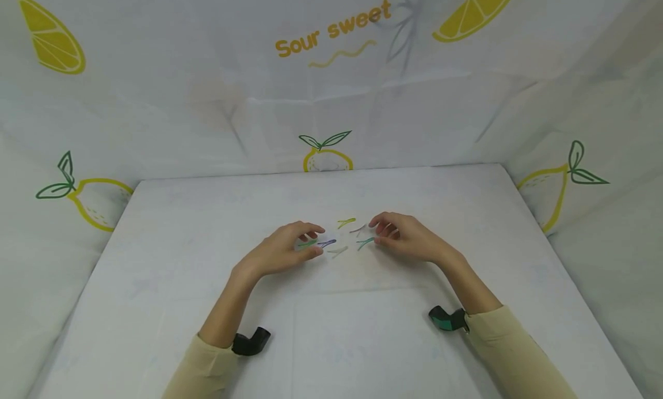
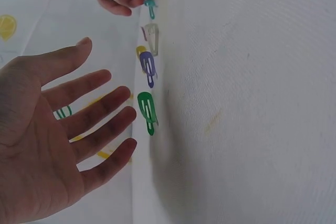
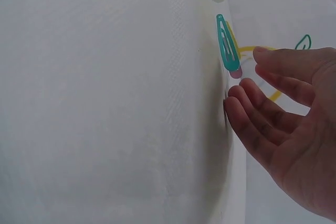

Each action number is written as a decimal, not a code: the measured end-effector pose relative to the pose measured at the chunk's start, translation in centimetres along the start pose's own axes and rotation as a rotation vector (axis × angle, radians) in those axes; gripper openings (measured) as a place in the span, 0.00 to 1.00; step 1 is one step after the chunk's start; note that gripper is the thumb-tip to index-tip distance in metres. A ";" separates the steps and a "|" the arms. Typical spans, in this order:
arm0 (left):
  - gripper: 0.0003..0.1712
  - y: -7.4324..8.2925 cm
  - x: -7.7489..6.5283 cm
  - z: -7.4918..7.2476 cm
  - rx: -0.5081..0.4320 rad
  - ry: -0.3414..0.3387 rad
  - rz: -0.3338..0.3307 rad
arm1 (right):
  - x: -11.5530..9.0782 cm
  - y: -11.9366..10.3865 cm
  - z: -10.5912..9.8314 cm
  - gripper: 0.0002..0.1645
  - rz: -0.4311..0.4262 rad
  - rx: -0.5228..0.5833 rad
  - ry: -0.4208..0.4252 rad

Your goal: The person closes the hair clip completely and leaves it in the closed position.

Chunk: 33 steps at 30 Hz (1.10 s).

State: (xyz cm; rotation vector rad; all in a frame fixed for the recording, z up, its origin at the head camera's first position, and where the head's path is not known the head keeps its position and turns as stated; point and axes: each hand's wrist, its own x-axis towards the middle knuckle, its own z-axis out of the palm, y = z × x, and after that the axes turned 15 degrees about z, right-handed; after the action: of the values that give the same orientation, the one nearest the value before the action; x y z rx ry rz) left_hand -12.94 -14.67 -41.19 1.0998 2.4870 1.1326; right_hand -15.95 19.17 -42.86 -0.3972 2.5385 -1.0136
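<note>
Your left hand (image 1: 284,248) and right hand (image 1: 406,238) hover relaxed, gripping nothing, beside six clips (image 1: 327,243) on the white tabletop (image 1: 357,335); lemon-printed cloth (image 1: 176,94), apparently hung, walls three sides.

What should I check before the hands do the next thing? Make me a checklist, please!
1. Left hand empty: ok.
2. Right hand empty: ok.
3. Green clip near left hand: ok.
4. Teal clip near right hand: ok.
5. Yellow clip picked up: not ok, it lies on the table.
6. Right hand touching the table: cannot tell.
</note>
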 end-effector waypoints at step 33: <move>0.24 0.2 3.8 2.3 -0.037 -0.034 0.054 | 0.9 0.7 -0.1 0.16 -0.022 0.014 -0.089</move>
State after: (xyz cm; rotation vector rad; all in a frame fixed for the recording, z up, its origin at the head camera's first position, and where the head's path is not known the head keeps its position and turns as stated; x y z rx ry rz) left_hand -14.51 -10.59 -42.14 1.1723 2.4148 1.1590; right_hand -16.90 19.38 -43.45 -0.4570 2.4520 -0.9983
